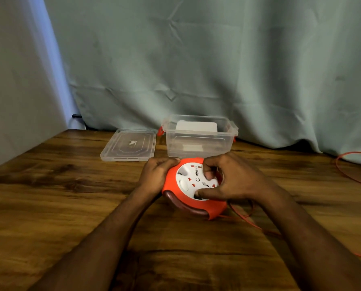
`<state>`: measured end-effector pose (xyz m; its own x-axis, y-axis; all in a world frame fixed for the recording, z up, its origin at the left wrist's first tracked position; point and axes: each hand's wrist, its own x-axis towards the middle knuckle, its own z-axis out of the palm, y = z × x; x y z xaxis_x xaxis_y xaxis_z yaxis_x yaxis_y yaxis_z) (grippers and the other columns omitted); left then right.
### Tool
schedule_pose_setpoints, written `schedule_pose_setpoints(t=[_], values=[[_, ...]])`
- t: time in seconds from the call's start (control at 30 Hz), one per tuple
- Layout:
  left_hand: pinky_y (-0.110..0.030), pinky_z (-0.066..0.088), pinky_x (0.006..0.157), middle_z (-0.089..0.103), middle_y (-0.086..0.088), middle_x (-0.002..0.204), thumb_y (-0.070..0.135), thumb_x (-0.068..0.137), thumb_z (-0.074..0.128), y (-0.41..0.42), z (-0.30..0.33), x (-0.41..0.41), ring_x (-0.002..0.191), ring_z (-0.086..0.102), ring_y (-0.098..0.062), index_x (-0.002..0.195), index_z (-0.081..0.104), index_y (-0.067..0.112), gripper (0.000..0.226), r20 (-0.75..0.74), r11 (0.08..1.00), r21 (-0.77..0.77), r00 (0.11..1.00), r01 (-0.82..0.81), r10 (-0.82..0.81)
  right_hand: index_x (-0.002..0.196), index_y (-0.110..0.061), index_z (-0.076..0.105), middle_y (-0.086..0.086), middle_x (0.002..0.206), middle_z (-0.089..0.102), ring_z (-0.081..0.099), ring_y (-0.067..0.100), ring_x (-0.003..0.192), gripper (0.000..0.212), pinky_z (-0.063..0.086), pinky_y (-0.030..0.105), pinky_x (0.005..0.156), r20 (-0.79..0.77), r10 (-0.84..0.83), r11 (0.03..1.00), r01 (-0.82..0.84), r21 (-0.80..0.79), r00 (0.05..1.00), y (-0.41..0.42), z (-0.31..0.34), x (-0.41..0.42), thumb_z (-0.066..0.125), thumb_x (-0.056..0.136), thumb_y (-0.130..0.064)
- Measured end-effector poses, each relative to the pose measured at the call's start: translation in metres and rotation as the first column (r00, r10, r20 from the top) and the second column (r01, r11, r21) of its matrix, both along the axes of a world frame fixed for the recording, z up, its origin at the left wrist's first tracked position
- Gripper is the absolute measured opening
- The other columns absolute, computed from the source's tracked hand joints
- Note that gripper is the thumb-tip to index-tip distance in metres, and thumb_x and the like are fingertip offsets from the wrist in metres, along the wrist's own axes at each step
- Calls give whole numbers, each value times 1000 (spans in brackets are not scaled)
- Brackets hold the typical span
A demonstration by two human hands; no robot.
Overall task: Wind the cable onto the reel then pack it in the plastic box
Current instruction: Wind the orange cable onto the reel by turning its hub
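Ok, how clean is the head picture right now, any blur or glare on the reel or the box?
Head view: soft all over; the right hand on the reel is smeared by motion, the left hand steadier. No glare on the clear box or its lid. Even light, faint shadows on the table; wide-angle bending at edges.

red-and-white reel (193,185), orange cable (352,177), clear box (198,141)
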<state>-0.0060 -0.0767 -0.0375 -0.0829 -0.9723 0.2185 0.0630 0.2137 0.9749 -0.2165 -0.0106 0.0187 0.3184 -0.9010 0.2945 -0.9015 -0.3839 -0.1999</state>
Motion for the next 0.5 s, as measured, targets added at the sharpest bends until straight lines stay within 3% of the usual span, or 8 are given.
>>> schedule_pose_setpoints(t=[0.17,0.37,0.5], values=[[-36,54,68,77,-14,76,17,92,65,-1,0,0,69,71,-31,74,80,15,24,-4,1000,-2,1000,1,-1,66,-15,56,-6,58,53,51,7,60,59,30,28,54,-30,-7,1000,6,-23,1000,3,-1,8,81,71,-69],[-39,56,71,77,-17,79,16,93,65,-1,0,-1,72,72,-35,73,80,16,24,-13,1000,-5,1000,7,-7,51,-20,41,-3,51,40,39,10,52,68,25,29,55,-96,-8,1000,5,-23,995,3,2,17,73,84,-70],[-40,56,72,78,-16,80,15,92,66,-1,0,-3,73,72,-33,73,80,15,24,-23,1000,-7,1000,10,-10,44,-20,40,2,50,39,36,9,52,72,26,32,59,-116,-27,997,18,-75,993,2,0,24,68,88,-71]])
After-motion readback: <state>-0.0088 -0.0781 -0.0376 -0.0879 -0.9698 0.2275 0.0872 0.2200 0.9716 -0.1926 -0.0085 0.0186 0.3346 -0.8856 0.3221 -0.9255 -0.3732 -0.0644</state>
